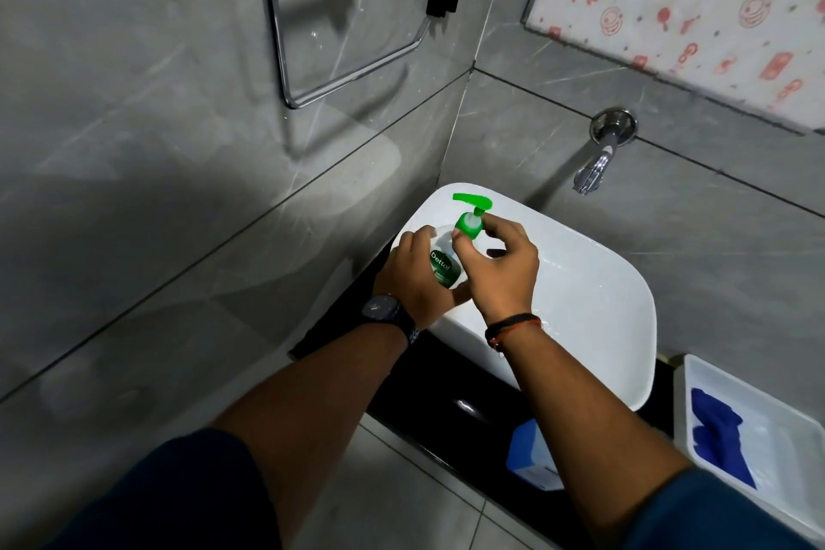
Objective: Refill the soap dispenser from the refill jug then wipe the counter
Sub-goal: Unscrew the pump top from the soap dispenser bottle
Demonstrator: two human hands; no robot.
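Note:
A clear soap dispenser [444, 261] with a green label sits at the left rim of the white sink [593, 304]. My left hand [413, 277] wraps around the bottle's body from the left. My right hand [500, 268] pinches the green pump cap [469, 224] at the bottle's neck; the green spout points left above it. A blue cloth [716, 433] lies in a white tray [768, 424] at the right. A light blue container [529, 455] stands on the black counter [468, 420], partly hidden behind my right forearm.
A chrome tap [600, 156] juts from the grey tiled wall above the sink. A mirror with a chrome frame [348, 9] hangs at the upper left. The black counter edge runs in front of the sink, with tiled floor below.

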